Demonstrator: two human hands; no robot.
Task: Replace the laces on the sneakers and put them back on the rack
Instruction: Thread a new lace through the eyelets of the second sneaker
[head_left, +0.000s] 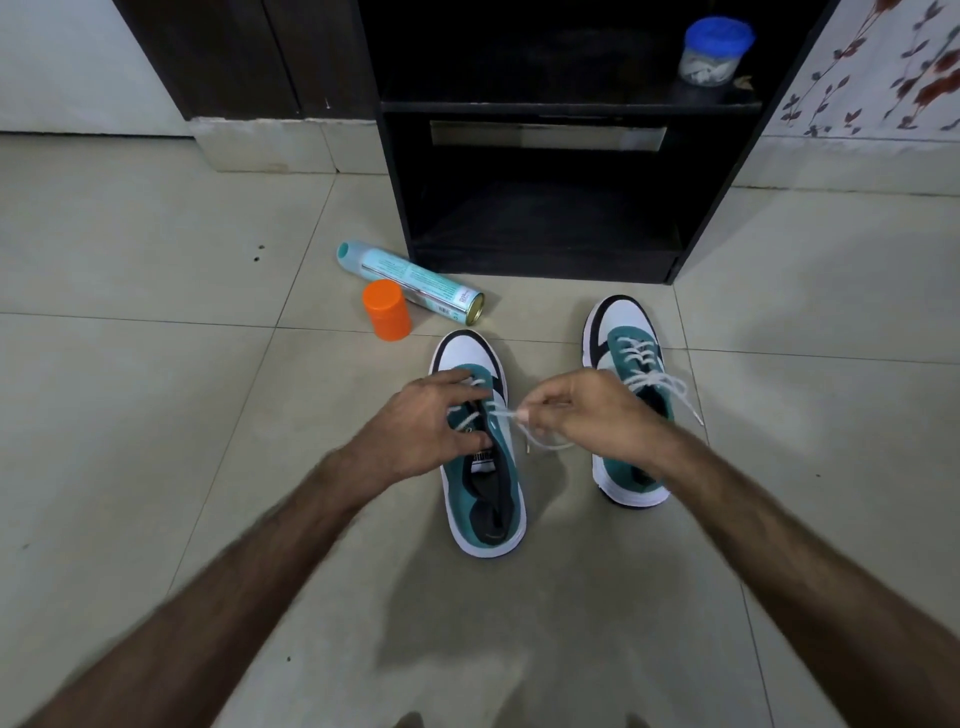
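Observation:
Two teal, white and black sneakers stand on the tiled floor, toes pointing at a black rack (545, 260). The left sneaker (485, 499) is partly laced with a white lace (501, 413). My left hand (421, 426) rests on its tongue and eyelets, fingers spread and bent over the upper. My right hand (587, 410) pinches the lace end and holds it out to the right of that shoe; a loop of lace hangs below the hand. The right sneaker (621, 332) is laced, its loose white ends (670, 387) trailing to the right; my right wrist covers its middle.
A teal spray can (410, 278) lies on its side left of the rack, with an orange cap (387, 309) standing beside it. A clear jar with a blue lid (714, 49) sits on the rack's upper shelf. Floral wall covering (883, 67) at the right.

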